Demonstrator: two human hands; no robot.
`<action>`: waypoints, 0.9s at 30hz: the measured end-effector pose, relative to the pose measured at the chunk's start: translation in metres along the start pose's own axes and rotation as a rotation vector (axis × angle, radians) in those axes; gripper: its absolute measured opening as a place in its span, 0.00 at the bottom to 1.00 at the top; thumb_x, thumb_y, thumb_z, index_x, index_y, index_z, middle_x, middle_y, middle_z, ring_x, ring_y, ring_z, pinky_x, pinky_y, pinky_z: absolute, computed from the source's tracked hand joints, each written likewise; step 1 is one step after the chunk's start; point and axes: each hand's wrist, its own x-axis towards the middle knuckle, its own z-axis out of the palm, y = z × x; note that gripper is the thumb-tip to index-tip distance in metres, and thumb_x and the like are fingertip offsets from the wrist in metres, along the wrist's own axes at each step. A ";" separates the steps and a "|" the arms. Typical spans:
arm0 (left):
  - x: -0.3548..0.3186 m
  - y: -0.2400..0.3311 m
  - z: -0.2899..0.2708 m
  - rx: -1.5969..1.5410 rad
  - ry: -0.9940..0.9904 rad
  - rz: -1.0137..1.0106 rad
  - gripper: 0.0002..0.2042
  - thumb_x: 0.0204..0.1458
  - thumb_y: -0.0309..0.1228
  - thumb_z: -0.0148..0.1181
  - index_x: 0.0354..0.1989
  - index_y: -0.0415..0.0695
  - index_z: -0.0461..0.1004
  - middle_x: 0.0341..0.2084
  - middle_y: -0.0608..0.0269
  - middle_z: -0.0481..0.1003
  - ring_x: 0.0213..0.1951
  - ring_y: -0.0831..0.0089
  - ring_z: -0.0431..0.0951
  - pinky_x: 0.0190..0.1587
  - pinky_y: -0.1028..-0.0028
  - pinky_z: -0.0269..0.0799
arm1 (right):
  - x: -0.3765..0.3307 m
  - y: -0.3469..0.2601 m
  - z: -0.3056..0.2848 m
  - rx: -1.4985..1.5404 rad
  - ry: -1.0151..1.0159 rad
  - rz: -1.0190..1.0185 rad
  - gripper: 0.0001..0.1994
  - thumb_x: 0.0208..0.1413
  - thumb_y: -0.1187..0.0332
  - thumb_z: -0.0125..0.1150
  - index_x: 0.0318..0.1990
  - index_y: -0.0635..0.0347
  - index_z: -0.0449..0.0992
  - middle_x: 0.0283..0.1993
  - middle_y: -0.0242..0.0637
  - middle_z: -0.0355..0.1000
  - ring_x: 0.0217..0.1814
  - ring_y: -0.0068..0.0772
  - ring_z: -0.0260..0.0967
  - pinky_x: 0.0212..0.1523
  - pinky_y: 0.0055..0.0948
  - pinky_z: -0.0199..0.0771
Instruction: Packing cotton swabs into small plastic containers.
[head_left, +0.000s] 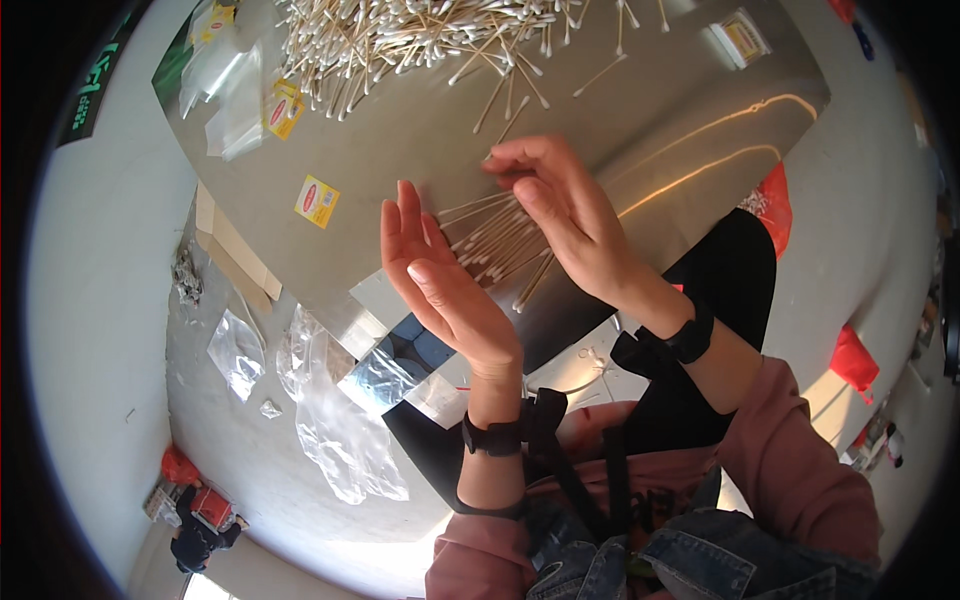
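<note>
A small bunch of cotton swabs (500, 243) lies on the shiny grey tabletop (400, 150), between my two hands. My left hand (432, 275) stands along the left side of the bunch, its fingers stretched and its palm turned inward. On the other side, my right hand (568, 220) arches with bent, spread fingers beside the swabs' far ends. Neither hand appears to grip anything, though contact with the swabs is hard to judge. Farther back spreads a large heap of loose cotton swabs (420, 45), with several strays at its near edge.
Yellow printed cards (317, 202) and clear bags (235, 100) lie on the left. A small filled pack (740, 40) is at the far right. A red bag (772, 205) hangs by the right edge. Plastic wrap (345, 440) covers some floor; another person (205, 535) is lower left.
</note>
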 end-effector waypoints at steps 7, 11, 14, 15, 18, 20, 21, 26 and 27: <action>0.001 0.008 -0.003 0.115 -0.131 0.001 0.32 0.69 0.51 0.37 0.70 0.35 0.51 0.68 0.44 0.58 0.70 0.57 0.57 0.71 0.59 0.49 | 0.002 -0.009 -0.005 0.149 0.026 0.034 0.16 0.71 0.61 0.48 0.57 0.63 0.67 0.52 0.37 0.70 0.57 0.26 0.67 0.58 0.26 0.66; 0.000 0.018 -0.004 0.417 -0.245 -0.049 0.33 0.69 0.53 0.32 0.69 0.35 0.56 0.65 0.44 0.63 0.66 0.55 0.65 0.66 0.60 0.59 | 0.001 -0.011 -0.016 0.109 -0.130 0.121 0.26 0.73 0.52 0.39 0.61 0.69 0.63 0.60 0.47 0.68 0.65 0.37 0.66 0.65 0.36 0.65; -0.007 0.025 -0.013 0.343 -0.226 -0.136 0.33 0.69 0.54 0.32 0.69 0.35 0.56 0.65 0.44 0.64 0.65 0.55 0.66 0.65 0.60 0.61 | -0.005 -0.012 -0.016 0.158 -0.076 0.112 0.24 0.73 0.53 0.40 0.60 0.68 0.64 0.58 0.44 0.69 0.63 0.33 0.66 0.65 0.33 0.65; -0.011 0.024 -0.017 0.317 -0.219 -0.141 0.34 0.69 0.54 0.33 0.69 0.34 0.55 0.67 0.45 0.61 0.67 0.55 0.63 0.68 0.59 0.57 | -0.008 -0.012 -0.015 0.205 -0.003 0.077 0.22 0.73 0.55 0.42 0.58 0.67 0.66 0.56 0.40 0.70 0.61 0.29 0.67 0.63 0.29 0.64; -0.016 0.012 -0.015 0.297 -0.133 0.036 0.34 0.69 0.54 0.33 0.69 0.34 0.54 0.69 0.45 0.58 0.70 0.55 0.57 0.71 0.59 0.50 | -0.014 -0.012 -0.020 0.099 0.036 0.037 0.29 0.72 0.48 0.37 0.63 0.69 0.60 0.66 0.51 0.62 0.71 0.41 0.60 0.71 0.39 0.58; -0.016 0.005 -0.009 0.247 -0.145 0.053 0.34 0.69 0.52 0.32 0.69 0.31 0.52 0.69 0.44 0.56 0.71 0.54 0.56 0.72 0.58 0.49 | -0.021 -0.010 -0.013 0.113 0.033 0.040 0.30 0.72 0.48 0.37 0.64 0.69 0.59 0.67 0.51 0.61 0.72 0.42 0.58 0.72 0.40 0.56; -0.017 0.003 -0.006 0.197 -0.156 0.070 0.35 0.70 0.51 0.31 0.70 0.29 0.50 0.70 0.42 0.55 0.72 0.54 0.54 0.72 0.57 0.48 | -0.024 -0.010 -0.008 0.128 0.029 0.042 0.31 0.71 0.47 0.37 0.64 0.69 0.58 0.69 0.52 0.59 0.74 0.43 0.56 0.73 0.41 0.54; -0.026 0.003 0.000 0.140 -0.030 0.069 0.26 0.68 0.42 0.45 0.64 0.31 0.59 0.65 0.48 0.62 0.67 0.58 0.61 0.69 0.62 0.53 | -0.025 -0.012 -0.002 0.202 0.059 0.063 0.30 0.72 0.48 0.37 0.64 0.70 0.58 0.69 0.52 0.59 0.74 0.44 0.56 0.72 0.41 0.55; -0.028 0.004 -0.001 0.239 0.056 0.098 0.21 0.66 0.39 0.53 0.59 0.35 0.67 0.60 0.52 0.69 0.63 0.61 0.67 0.66 0.64 0.58 | -0.022 -0.013 -0.009 0.166 0.091 0.026 0.29 0.72 0.49 0.38 0.63 0.70 0.59 0.67 0.52 0.61 0.72 0.43 0.58 0.71 0.41 0.56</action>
